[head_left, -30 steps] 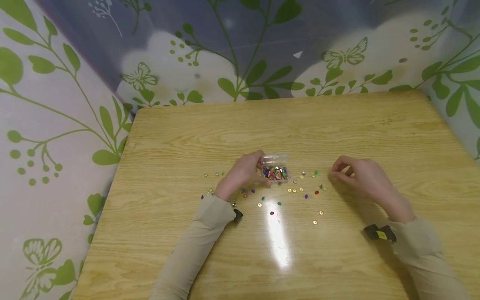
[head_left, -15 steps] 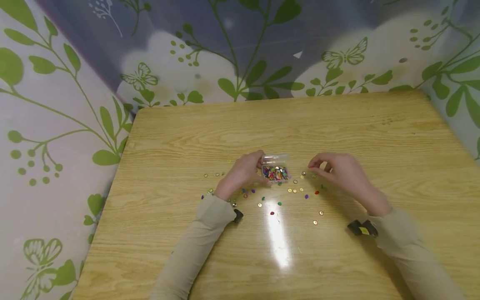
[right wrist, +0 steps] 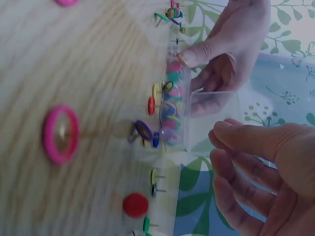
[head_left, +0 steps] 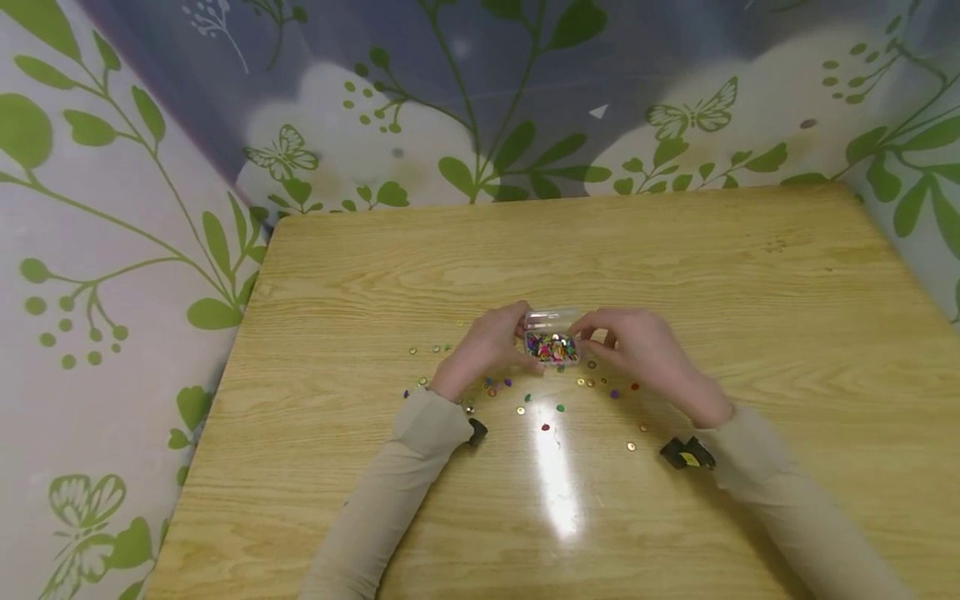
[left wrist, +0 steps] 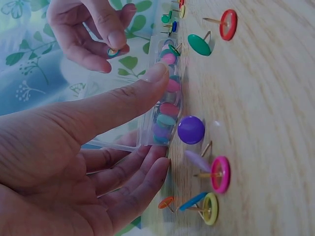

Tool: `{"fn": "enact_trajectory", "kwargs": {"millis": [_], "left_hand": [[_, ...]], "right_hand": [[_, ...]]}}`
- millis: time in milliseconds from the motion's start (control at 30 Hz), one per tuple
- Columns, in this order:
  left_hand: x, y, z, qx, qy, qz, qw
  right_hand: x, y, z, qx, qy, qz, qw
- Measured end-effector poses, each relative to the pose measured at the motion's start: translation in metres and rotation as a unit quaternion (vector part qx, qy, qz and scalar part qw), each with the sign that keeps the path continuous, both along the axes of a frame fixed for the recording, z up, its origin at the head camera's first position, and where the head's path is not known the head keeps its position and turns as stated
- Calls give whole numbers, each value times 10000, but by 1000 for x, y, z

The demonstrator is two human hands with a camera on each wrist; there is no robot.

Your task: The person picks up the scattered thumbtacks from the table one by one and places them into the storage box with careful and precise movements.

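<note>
A small clear plastic box [head_left: 553, 362] stands on the table with its lid [head_left: 551, 320] raised, filled with colourful thumbtacks. My left hand [head_left: 487, 342] grips its left end, thumb along the front side and fingers behind, as the left wrist view shows. My right hand [head_left: 637, 342] is at the box's right end, over its edge. In the left wrist view, its thumb and finger pinch a thumbtack [left wrist: 113, 52] with a teal rim. Loose thumbtacks lie around the box, among them a purple one [left wrist: 191, 130] and a pink-rimmed one [right wrist: 61, 133].
The wooden table [head_left: 420, 275] meets a wall [head_left: 480, 100] printed with leaves and butterflies at the back. More thumbtacks, such as a green one [head_left: 560, 408] and a red one [head_left: 545, 427], are scattered in front, several with points up or sideways.
My right hand has moved left across the table, from the scattered thumbtacks on the right to the box. The left hand and the box have stayed in place.
</note>
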State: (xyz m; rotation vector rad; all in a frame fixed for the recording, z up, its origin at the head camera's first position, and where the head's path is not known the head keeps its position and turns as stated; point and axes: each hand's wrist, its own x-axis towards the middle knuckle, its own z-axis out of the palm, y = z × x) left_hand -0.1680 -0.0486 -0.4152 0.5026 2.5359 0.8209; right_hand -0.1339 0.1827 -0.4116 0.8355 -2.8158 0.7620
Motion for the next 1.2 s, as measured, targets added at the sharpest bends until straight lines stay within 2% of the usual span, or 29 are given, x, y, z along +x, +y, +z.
{"fn": "enact_trajectory", "kwargs": {"millis": [133, 400, 633, 867, 1067, 1200], "left_hand": [[0, 1, 0, -11, -2, 2, 10000], [0, 1, 0, 51, -8, -3, 10000], [0, 2, -1, 27, 8, -25, 10000], [1, 2, 1, 16, -70, 22, 10000], [1, 0, 0, 41, -78, 64, 9999], [1, 0, -1, 52, -64, 49, 10000]], "right_hand": [[0, -4, -1, -50, -137, -130, 9998], [0, -6, -3, -122, 39, -159, 9998], [6, 4, 5, -30, -151, -302, 9994], [25, 26, 5, 101, 31, -79, 9999], [44, 43, 0, -52, 444, 256, 9987], [58, 51, -4, -62, 215, 608, 9979]]}}
